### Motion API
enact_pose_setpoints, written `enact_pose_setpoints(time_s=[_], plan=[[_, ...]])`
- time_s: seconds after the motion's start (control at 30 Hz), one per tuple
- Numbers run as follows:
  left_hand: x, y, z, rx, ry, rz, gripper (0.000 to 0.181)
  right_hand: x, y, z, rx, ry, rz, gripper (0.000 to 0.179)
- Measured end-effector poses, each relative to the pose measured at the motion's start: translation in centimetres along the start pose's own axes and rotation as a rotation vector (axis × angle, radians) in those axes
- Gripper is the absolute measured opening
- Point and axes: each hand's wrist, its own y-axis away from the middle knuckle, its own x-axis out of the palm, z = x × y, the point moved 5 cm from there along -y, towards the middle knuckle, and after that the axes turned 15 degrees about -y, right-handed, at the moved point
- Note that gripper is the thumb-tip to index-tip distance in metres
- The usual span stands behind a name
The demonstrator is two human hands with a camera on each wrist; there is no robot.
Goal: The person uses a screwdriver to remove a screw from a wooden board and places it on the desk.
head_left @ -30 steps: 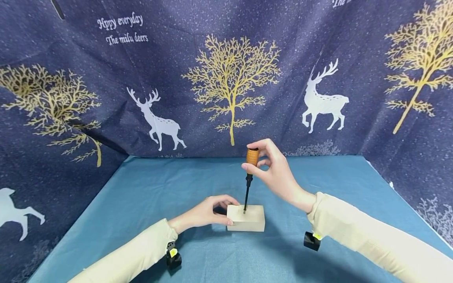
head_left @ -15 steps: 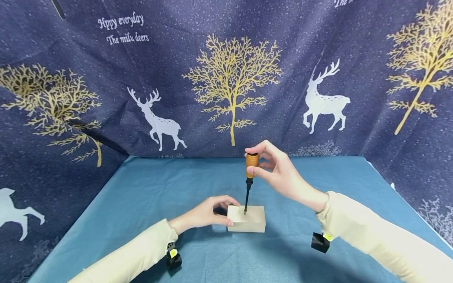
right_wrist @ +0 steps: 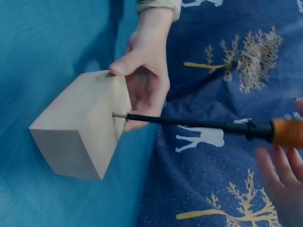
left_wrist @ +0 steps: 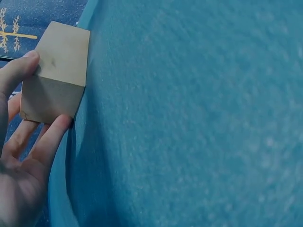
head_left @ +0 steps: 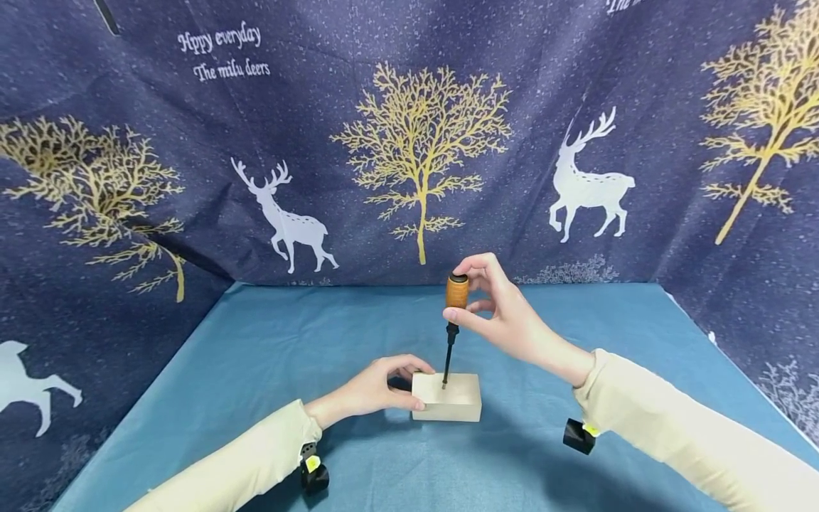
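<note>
A pale wooden block [head_left: 457,405] lies on the blue cloth. Its left end is held by my left hand [head_left: 371,384], thumb on the near side and fingers on the far side. My right hand [head_left: 508,320] grips a screwdriver [head_left: 457,293] by its orange-brown handle, with the thumb low and a fingertip at the black cap. The black shaft stands nearly upright over the block's top. In the right wrist view, its tip meets a small metal screw [right_wrist: 119,115] that sticks out of the block [right_wrist: 90,109]. The left wrist view shows the thumb and fingers around the block [left_wrist: 64,54].
Blue cloth [head_left: 288,334] covers the table around the block. Behind it hangs a dark blue curtain [head_left: 358,235] printed with deer and gold trees. A black wrist camera [head_left: 579,436] hangs under the right sleeve, another camera [head_left: 315,478] under the left.
The right hand first slid lower on the handle and its forearm shifted right. Its fingers have since loosened and shifted around the handle, uncovering the black cap. The left hand and block look unmoved.
</note>
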Motion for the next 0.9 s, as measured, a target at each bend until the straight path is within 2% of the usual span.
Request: enact_pose_setpoints(time_s=[0.07, 0.13, 0.43, 0.57, 0.67, 0.77, 0.83, 0.9], plan=[[0.01, 0.01, -0.14, 0.001, -0.004, -0.006, 0.049, -0.07, 0.05, -0.01, 0.018, 0.059, -0.057, 0.054], [0.04, -0.02, -0.22, -0.001, -0.002, -0.008, 0.049, -0.14, 0.05, 0.05, 0.028, 0.064, -0.089, 0.055], [0.17, 0.02, -0.20, -0.002, 0.023, 0.013, 0.048, -0.63, 0.16, 0.09, 0.088, 0.022, -0.089, 0.044], [0.28, -0.03, -0.17, -0.002, 0.045, 0.018, 0.047, -0.73, 0.28, 0.40, 0.053, -0.022, -0.011, 0.039], [0.29, -0.08, -0.23, 0.006, 0.052, 0.018, 0.047, -0.66, 0.21, 0.66, -0.020, -0.145, 0.107, 0.038], [0.24, -0.10, -0.24, 0.005, 0.046, 0.020, 0.046, -0.59, 0.17, 0.64, -0.050, -0.287, 0.211, 0.039], [0.19, -0.12, -0.26, 0.001, 0.034, 0.022, 0.046, -0.60, 0.16, 0.46, -0.047, -0.319, 0.232, 0.038], [0.16, -0.12, -0.27, -0.004, 0.023, 0.024, 0.047, -0.57, 0.15, 0.30, -0.029, -0.297, 0.205, 0.040]])
